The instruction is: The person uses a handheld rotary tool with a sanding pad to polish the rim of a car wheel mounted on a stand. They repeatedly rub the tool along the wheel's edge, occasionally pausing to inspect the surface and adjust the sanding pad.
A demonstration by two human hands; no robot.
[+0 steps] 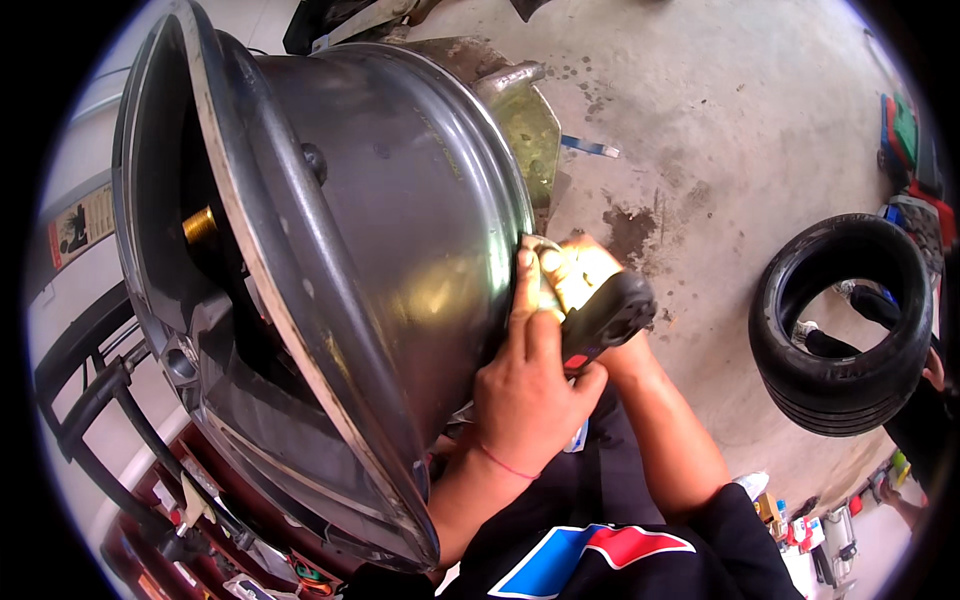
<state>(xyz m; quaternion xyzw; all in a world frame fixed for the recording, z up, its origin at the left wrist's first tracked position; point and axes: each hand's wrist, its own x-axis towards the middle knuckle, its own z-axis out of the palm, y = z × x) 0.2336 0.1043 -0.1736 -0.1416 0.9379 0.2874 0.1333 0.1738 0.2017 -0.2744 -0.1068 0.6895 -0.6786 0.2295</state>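
A big dark grey wheel rim (390, 170) fills the left of the view, its bare barrel facing me. At its right edge, my left hand (530, 390), with a thin red string at the wrist, closes around the near side of a black handheld tool (615, 308). Its index finger stretches up to the rim's lip. My right hand (590, 268) grips the tool from the far side, partly hidden behind it. Bright yellowish light falls on the right fingers and the nearby barrel. The tool's working end is hidden between my hands.
A black tyre (840, 325) is at the right, with a person's dark-clothed arm and hand beside it. A greenish metal plate (530, 130) and blue strip (590, 146) lie beyond the rim. Black bars (100, 400) and a dark red tool tray (190, 550) are lower left.
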